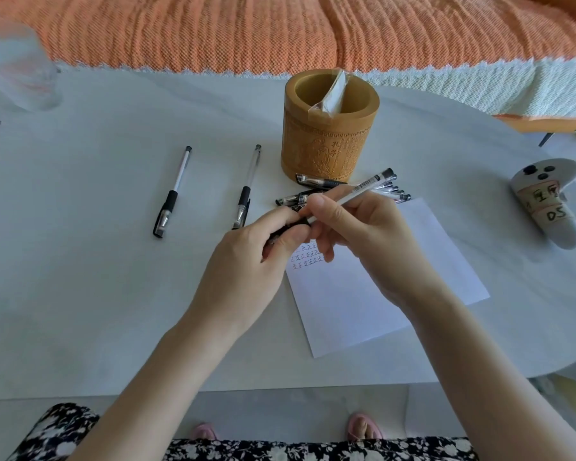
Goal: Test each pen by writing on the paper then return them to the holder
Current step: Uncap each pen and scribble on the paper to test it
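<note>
White table [80, 311] fills the view. Nearest, paper [363, 311] lies at 5 o'clock, with small written marks near its top. Above it, left hand [246, 261] and right hand [363, 237] both grip one pen [363, 189], fingers curled round it. Beyond, a pile of pens [313, 196] lies at the foot of the holder [326, 141] at 12 o'clock. Two loose pens [172, 194] lie at 10 o'clock.

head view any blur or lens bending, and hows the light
Head view: sharp in the middle, the holder carving crisp; the top-left corner smears a clear container into blur; the wide lens bows the table edge; light is soft and even, with a faint shadow under the leftmost pen.
</note>
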### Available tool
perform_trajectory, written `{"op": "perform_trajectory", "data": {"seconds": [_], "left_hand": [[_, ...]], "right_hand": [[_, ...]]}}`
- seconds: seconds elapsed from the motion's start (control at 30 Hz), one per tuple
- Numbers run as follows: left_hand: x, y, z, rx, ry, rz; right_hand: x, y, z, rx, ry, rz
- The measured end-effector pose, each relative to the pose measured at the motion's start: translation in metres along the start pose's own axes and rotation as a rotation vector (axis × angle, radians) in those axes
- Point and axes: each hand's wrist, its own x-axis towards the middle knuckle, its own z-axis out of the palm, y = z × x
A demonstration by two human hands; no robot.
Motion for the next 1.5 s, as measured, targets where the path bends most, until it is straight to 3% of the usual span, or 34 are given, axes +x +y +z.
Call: {"op": "perform_trajectory", "data": {"seconds": [0.67,0.8,0.9,1.03,1.23,1.37,1.5], "left_hand": [[0.001,0.019,-0.001,-0.306,-0.157,-0.088],[-0.001,0.011,0.003,-0.261,-0.131,-0.157],[-0.002,0.006,0.001,-0.145,-0.128,-0.173],[-0.012,0.0,0.008,0.059,-0.236,-0.14],[-0.017,0.005,0.015,0.27,-0.384,-0.103],[-0.016,0.007,0.019,0.352,-0.401,-0.075],[-0.016,0.006,0.02,0.373,-0.407,-0.082]], "right_hand": [[-0.004,0.006,-0.019,0.116,-0.06,0.017],[-0.004,0.005,-0.023,0.129,0.043,0.042],[-0.004,0.002,-0.038,0.238,0.216,0.06],[-0.003,0.006,-0.05,0.336,0.363,0.064],[-0.005,0.017,-0.037,0.104,0.303,0.097],[-0.006,0.025,-0.028,-0.15,0.425,0.065],[-0.003,0.032,-0.019,-0.206,0.513,0.058]]}}
